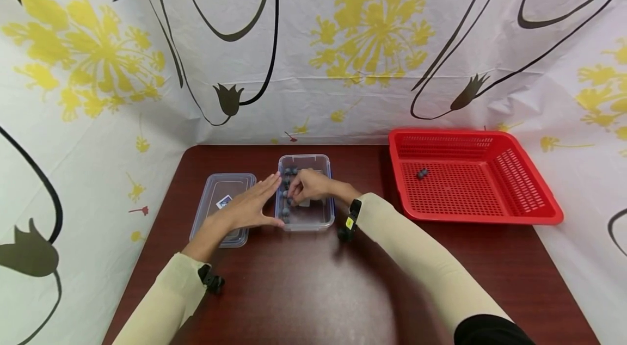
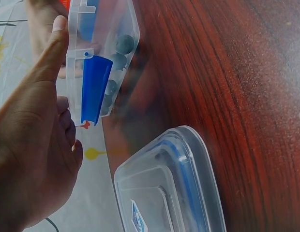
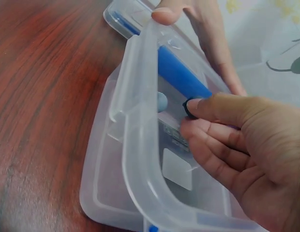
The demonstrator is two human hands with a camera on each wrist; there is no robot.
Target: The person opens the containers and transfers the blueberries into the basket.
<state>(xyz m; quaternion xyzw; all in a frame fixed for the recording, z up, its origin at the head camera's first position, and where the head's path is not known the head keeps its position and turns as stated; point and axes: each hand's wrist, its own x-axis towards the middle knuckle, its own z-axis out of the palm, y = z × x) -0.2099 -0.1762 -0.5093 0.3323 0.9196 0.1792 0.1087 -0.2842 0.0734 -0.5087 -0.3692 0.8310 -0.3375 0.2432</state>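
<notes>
The small balls (image 2: pixel 125 44) in front of you are round, dull grey-blue to grey-green and smooth, and several sit in a rough line along the left side of the clear box (image 1: pixel 313 216), just inside the wall with the blue strip (image 2: pixel 97 89). Your right hand (image 1: pixel 312 186) reaches into that box, thumb and forefinger pinching a small dark piece (image 3: pixel 189 110); the fingertips cover most of it, so its full shape is hidden, and you cannot tell whether it touches the floor of the box. The other fingers of that hand curl loosely below the pinch, and a paler ball (image 3: pixel 162 102) lies near the tip of your thumb. Your left hand (image 1: pixel 245 209) grasps nothing: its fingers are stretched out and spread from the thumb, reaching along the box's left side, with the thumb at the near corner, touching the rim. Left of the box, partly behind your left forearm, lies a clear plastic lid or shallow container (image 1: pixel 208 225) with a sticker (image 1: pixel 223 202). Well to the right, a red basket (image 1: pixel 462 184) holds a little dark clump (image 1: pixel 422 173) on the same brown table (image 1: pixel 303 290).
</notes>
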